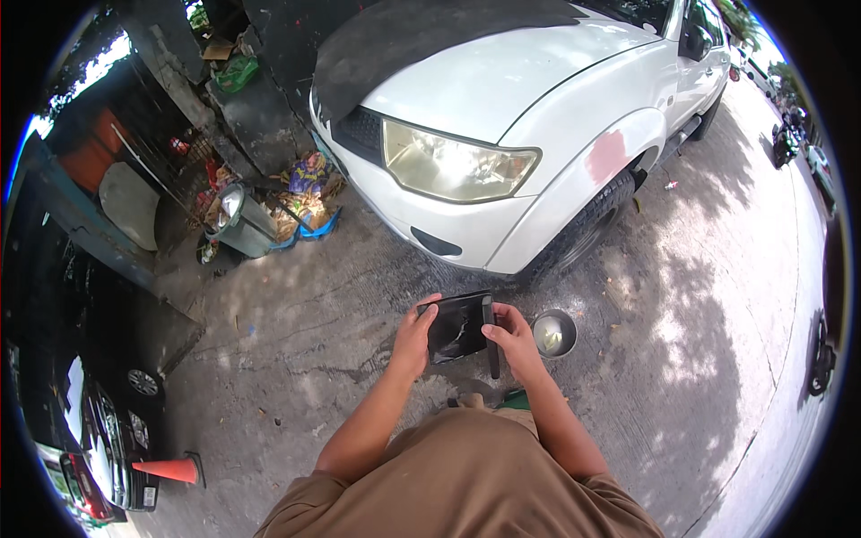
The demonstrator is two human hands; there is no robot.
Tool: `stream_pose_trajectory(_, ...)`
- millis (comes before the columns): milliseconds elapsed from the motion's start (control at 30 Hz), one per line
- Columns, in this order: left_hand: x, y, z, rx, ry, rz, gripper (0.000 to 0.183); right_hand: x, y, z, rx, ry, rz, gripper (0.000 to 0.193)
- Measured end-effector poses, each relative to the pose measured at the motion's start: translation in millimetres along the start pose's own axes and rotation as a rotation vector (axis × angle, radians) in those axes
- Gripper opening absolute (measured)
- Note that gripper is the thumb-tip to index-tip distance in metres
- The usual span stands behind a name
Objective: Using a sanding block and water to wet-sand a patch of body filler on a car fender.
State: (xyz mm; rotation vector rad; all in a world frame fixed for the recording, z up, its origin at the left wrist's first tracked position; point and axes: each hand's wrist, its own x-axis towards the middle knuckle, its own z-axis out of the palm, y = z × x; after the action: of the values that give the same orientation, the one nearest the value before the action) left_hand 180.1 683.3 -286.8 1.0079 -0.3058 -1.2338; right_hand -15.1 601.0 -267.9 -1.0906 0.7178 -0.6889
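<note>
In front of my body, both hands hold a thin black sheet [456, 332], which looks like sandpaper. My left hand [413, 339] pinches its left edge between thumb and fingers. On the opposite side my right hand [516, 338] is closed round the sheet's edge and a narrow dark strip [493, 359]; whether the strip is a separate block or a fold, I cannot tell. Beyond my hands stands a white car [448, 229] with a pinkish patch [607, 156] on its front fender. A round metal bowl [572, 346] with something pale in it sits on the ground beside my right hand.
A grey bin [247, 229] stands at the far left among litter and a blue tray [321, 224]. Nearer on the left are an orange cone [170, 470] and a dark parked car [112, 448]. The white car's front wheel [583, 238] is just ahead on the concrete.
</note>
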Motion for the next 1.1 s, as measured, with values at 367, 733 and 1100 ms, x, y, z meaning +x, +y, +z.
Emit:
stream_pose_trajectory(367,-1.8,-19.8,8.3,-0.145,-0.171,-0.104,0.029,-4.8,5.9,19.2,-0.521,-0.265,-0.278,0.058)
stream_pose_trajectory(733,-5.6,-9.7,11.5,0.257,-0.017,-0.056,0.029,-7.5,-7.8,15.3,-0.281,-0.201,-0.135,0.064)
stream_pose_trajectory(1100,4.6,5.3,2.7,-0.153,-0.035,-0.193,0.037,-2.5,-18.3,-6.1,0.002,-0.152,-0.087,0.059)
